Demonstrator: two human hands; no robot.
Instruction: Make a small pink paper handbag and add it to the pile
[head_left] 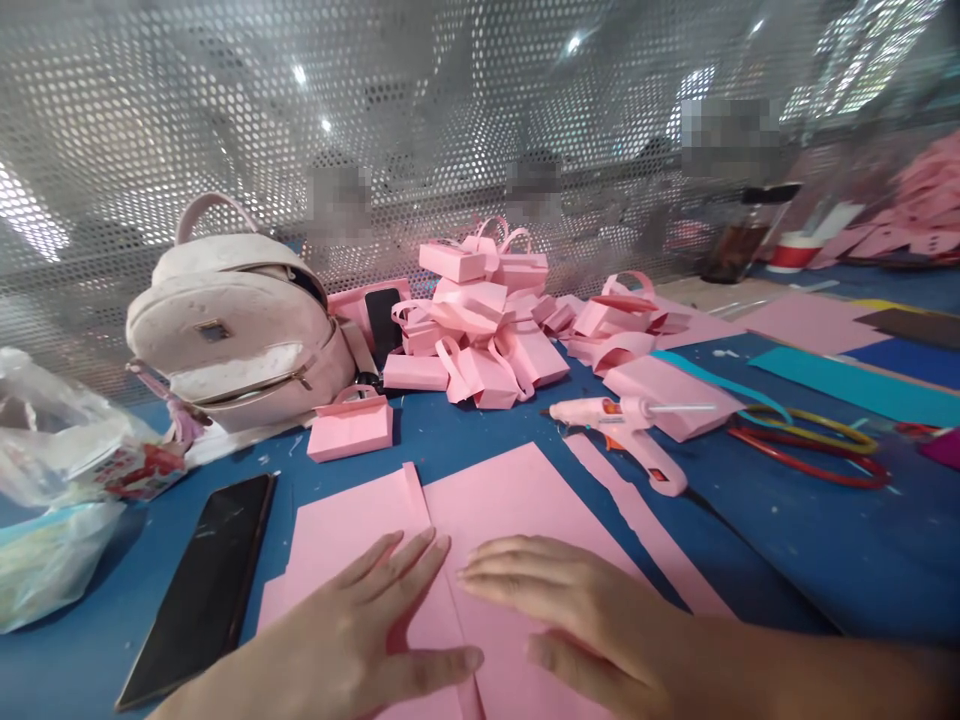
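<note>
So I'm looking through the head camera at pink paper point(525, 510) lying right under both hands, with a seam running between them and a narrow folded tab point(412, 490) sticking up just past the left fingertips. The left hand point(367, 620) is lying palm-down, fingers a bit apart, thumb reaching out sideways. The right hand point(577, 595) is resting flat-ish, fingers close together, thumb held away. I'm not seeing either one pinching anything.

Beyond the right hand, a ragged pink strip point(637, 510) and a glue gun point(636, 425) are lying on the blue table point(825, 540). A phone point(202, 590) is sitting left of the left hand, and past the hands there's a small pink bag point(350, 435), then a heap of pink bags point(480, 310) leaning near a backpack point(240, 320).

What's bugging me: if the hands are pressing unevenly, the paper could be slipping and the seam going crooked. The cord point(750, 550) is disappearing behind the right forearm, so a careless sweep could be dragging the gun, and its nozzle might be hot.

I'm not making out whether that's one sheet or two, or whether any glue is hiding underneath. The frame's bottom is cutting off the paper's near edge, and everything behind the mesh screen point(450, 100) is looking blurry.
</note>
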